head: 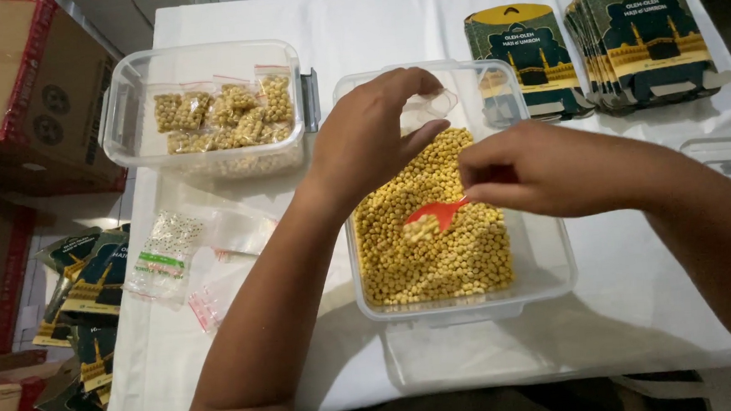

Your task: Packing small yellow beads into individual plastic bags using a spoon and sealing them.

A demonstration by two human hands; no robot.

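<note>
Hands scooping small round yellow beans from a clear plastic tub on a white-covered table.

The right hand (539,171) pinches a small red plastic spoon (437,214), its bowl heaped with beans, just above the bean-filled tub (544,263). The left hand (370,134) pinches a small clear bag (431,106) open between thumb and fingers, held over the tub's far end. A second clear tub (119,118), far left, holds filled bags of beans. Loose empty bags (168,253) with red seal strips lie on the cloth (637,300) between tubs and near edge. Two stacks of dark green and yellow printed card sleeves (648,36) sit far right; brown cardboard boxes (9,91) crowd the left edge.
</note>
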